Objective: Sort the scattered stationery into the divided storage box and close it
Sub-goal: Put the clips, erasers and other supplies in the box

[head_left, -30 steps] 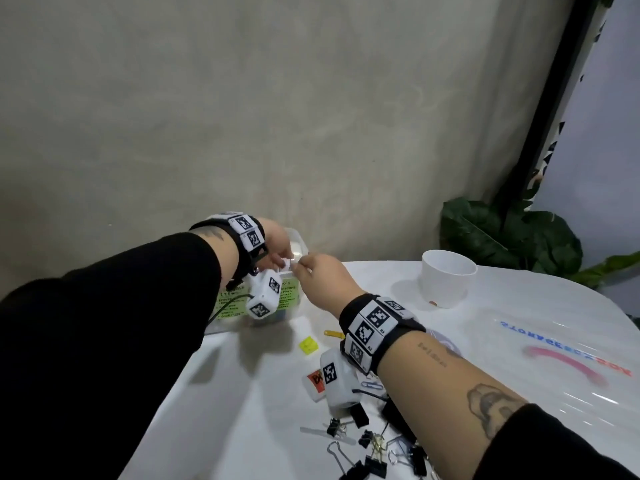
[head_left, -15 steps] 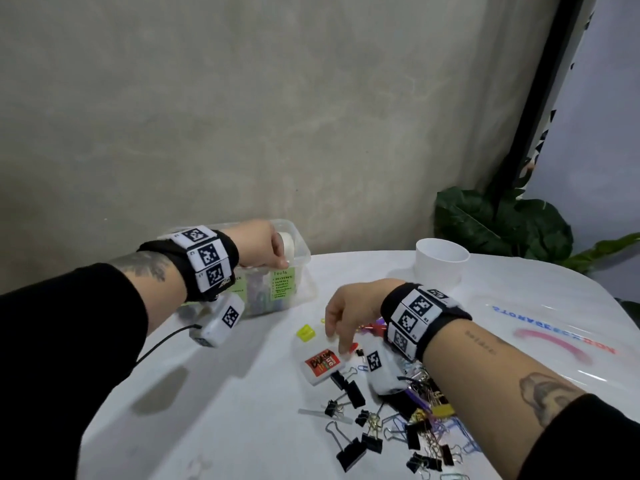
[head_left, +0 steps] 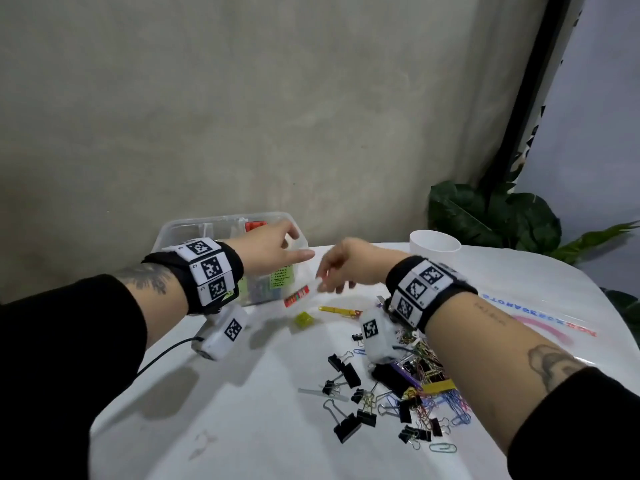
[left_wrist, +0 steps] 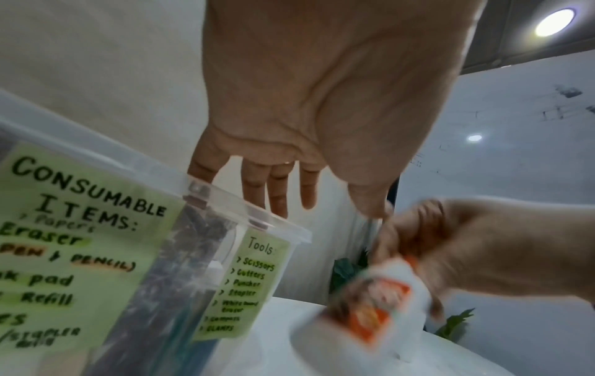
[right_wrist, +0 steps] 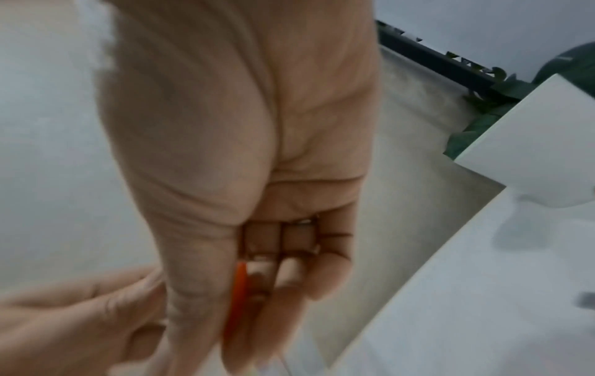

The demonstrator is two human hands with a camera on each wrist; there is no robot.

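A clear divided storage box (head_left: 194, 230) with green labels stands open at the table's back left. My left hand (head_left: 287, 247) hovers at its right end, fingers straight and holding nothing; the left wrist view shows the open palm (left_wrist: 309, 196) above the box rim (left_wrist: 244, 211). My right hand (head_left: 325, 282) pinches a white eraser (head_left: 299, 295) with a red-orange label, lifted off the table just in front of the box. The eraser (left_wrist: 380, 305) hangs blurred below my left thumb. Curled right fingers (right_wrist: 244, 300) hide most of it.
Black binder clips (head_left: 346, 427) and a heap of coloured paper clips (head_left: 429, 372) lie on the white table at front right. A yellow cutter (head_left: 337, 310) and a small yellow-green piece (head_left: 304, 319) lie near the box. A white cup (head_left: 434, 241) and a plant (head_left: 491, 216) stand behind.
My right hand has picked the eraser off the table and carried it up and left toward the box. My left hand has straightened its fingers toward it.
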